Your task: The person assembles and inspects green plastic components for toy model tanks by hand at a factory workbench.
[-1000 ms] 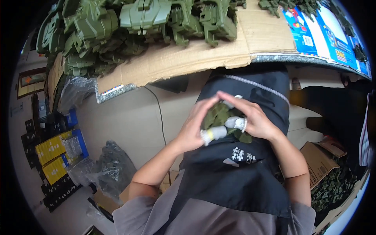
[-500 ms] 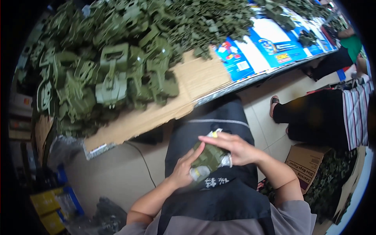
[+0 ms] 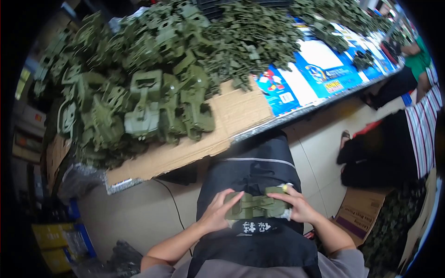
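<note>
Above my lap, an olive-green moulded plastic part (image 3: 256, 206), which looks like a toy vehicle body, lies lengthwise between my hands. My left hand (image 3: 215, 214) grips its left end, thumb and fingers closed on it. At the other end my right hand (image 3: 296, 206) holds it with the fingers over the top. Something white and yellow shows around the right fingertips; I cannot make out what it is. A pile of similar olive-green plastic parts (image 3: 148, 104) covers the table ahead on the left.
Cardboard (image 3: 241, 104) lines the table edge before my knees. Smaller green pieces (image 3: 255, 39) lie heaped further back, beside blue printed card sheets (image 3: 324, 69). On the right are a carton (image 3: 361, 213) and another person in striped clothing (image 3: 424, 134). Yellow boxes (image 3: 58, 245) stand low left.
The green part has turned from a slanted position to nearly level, and its other side now shows. My hands have moved apart to its two ends. The person at right has shifted a leg.
</note>
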### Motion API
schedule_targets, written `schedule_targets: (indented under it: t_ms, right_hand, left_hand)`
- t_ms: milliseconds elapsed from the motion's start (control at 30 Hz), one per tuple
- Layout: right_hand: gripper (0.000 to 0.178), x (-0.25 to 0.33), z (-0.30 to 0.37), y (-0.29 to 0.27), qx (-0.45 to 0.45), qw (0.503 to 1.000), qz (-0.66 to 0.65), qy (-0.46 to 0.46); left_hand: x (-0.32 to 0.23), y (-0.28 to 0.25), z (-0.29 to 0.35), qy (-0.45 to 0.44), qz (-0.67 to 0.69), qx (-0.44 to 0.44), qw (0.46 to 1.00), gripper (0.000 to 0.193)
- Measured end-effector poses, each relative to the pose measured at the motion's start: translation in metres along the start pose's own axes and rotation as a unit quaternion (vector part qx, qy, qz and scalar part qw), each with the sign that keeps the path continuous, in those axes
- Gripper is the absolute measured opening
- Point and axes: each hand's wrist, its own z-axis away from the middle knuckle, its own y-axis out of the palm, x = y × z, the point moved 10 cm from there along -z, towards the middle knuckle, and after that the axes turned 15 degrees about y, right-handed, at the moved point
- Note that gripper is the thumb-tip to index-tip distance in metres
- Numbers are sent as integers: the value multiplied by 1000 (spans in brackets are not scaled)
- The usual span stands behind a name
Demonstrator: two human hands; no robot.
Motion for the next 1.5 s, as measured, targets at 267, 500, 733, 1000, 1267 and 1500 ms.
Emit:
schedule_targets:
  t_ms: [267,500,733,1000,1267,1500]
  right_hand:
    - [53,-14,6,-240,-494,864,-97,-4]
    - [91,-116,-111,-379,-592,720,353,79]
    - [26,63,-204,-95,-267,952,124,-88]
    - [24,95,-206,-34,-279,944,-125,-122]
    - [77,58,-225,-13,-89,847,-525,-5]
    - [72,93,-205,-29,-99,958,-241,-123]
  left_hand:
    - [-52,-136,-45,102,-220,-204,948,77]
    - [-39,-162,-46,7,-221,-285,933,68]
    - [2,-205,-79,-210,-392,-267,855,30]
    - [10,-189,-73,-103,-283,-328,895,16]
    - [37,-164,-63,-42,24,-400,915,25]
    - [21,-162,-92,50,103,-377,919,96]
